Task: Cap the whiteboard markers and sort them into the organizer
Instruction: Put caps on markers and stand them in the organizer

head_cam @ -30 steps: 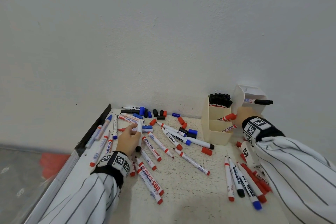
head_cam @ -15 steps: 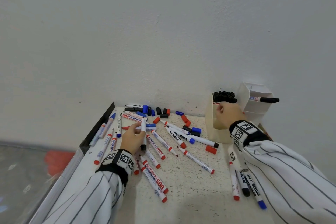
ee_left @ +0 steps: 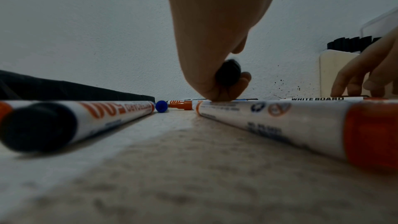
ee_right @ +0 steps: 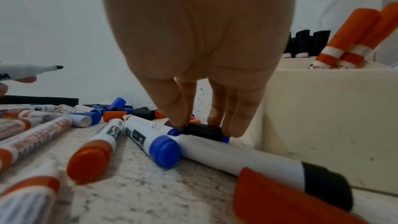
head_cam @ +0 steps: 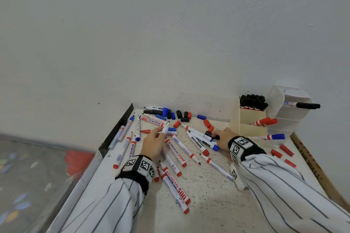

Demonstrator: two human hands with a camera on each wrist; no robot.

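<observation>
My left hand (head_cam: 161, 132) grips an uncapped black marker (head_cam: 165, 128), its tip pointing up toward the wall; its black rear end (ee_left: 228, 72) shows between the fingers in the left wrist view. My right hand (head_cam: 216, 137) is down on the table beside the cream organizer (head_cam: 246, 119). Its thumb and fingers pinch a loose black cap (ee_right: 202, 131) that lies among blue markers. The organizer holds black markers (head_cam: 252, 100) at the back, red ones (head_cam: 264, 121) in the middle and a blue one (head_cam: 272, 136) in front.
Several uncapped red and blue markers (head_cam: 180, 149) lie scattered over the speckled table (head_cam: 208, 204). Loose caps (head_cam: 182, 114) sit by the wall. A white organizer (head_cam: 287, 100) holding one black marker leans at the back right. The table drops off at the left edge (head_cam: 113, 138).
My right hand left the organizer and came down to the left onto the black cap. The left hand kept its marker and tilted the tip further up.
</observation>
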